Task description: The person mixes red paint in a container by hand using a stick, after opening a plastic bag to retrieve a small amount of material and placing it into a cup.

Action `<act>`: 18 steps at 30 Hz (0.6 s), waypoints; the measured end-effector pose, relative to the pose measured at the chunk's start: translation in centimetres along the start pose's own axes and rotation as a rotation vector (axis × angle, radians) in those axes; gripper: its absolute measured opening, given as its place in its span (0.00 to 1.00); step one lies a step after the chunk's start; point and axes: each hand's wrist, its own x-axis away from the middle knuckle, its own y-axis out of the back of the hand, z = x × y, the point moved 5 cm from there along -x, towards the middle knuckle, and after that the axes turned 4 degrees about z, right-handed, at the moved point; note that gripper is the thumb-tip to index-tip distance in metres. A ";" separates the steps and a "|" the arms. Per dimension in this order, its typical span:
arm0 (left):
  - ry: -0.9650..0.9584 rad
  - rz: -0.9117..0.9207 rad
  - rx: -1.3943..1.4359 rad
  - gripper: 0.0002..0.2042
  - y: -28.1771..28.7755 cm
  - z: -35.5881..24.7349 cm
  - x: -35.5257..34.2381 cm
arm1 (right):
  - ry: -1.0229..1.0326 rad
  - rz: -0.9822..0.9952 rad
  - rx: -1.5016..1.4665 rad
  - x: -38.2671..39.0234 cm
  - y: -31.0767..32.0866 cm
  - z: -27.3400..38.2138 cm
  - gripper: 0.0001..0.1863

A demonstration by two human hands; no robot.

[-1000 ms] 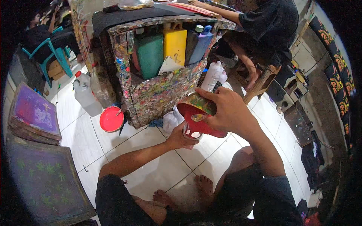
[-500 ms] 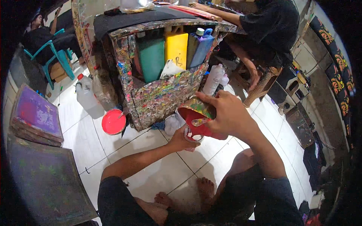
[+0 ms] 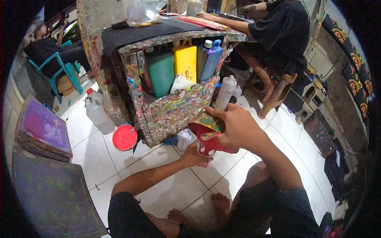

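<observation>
My right hand (image 3: 241,129) grips a paint-crusted tub (image 3: 208,120), tilted on its side, its inside coated red. A paint-smeared stick or spoon handle (image 3: 209,136) shows by its mouth, near my fingertips; I cannot tell whether the fingers press on it. Just below, my left hand (image 3: 193,155) is wrapped round a small clear cup (image 3: 202,147) with some red in it. The tub's mouth is right over the cup; whether they touch is hidden. Left of both hands, a round red-coated lid or dish (image 3: 124,137) lies on the tiles with a thin utensil on it.
A paint-covered cabinet (image 3: 174,115) stands ahead, holding green, yellow (image 3: 185,63) and blue jugs. Clear jugs (image 3: 98,115) and a white bottle (image 3: 225,91) stand beside it. Stacked printing frames (image 3: 44,129) lie at left. A person (image 3: 278,35) sits right of the cabinet; another sits far left.
The whole view has shifted, so the cabinet and floor things sit slightly lower and to the right. Both hands keep their holds, with the tub still tilted over the cup.
</observation>
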 end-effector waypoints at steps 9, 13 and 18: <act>0.172 0.027 0.366 0.30 -0.3 0.3 0.8 | -0.038 0.044 -0.028 0.0 0.5 0.6 0.39; 0.216 0.053 0.437 0.32 -0.7 -0.5 1.5 | -0.008 0.014 -0.061 0.4 0.9 0.6 0.38; 0.080 -0.039 -0.007 0.35 0.4 -0.3 1.2 | -0.014 0.025 -0.067 0.3 0.9 0.9 0.39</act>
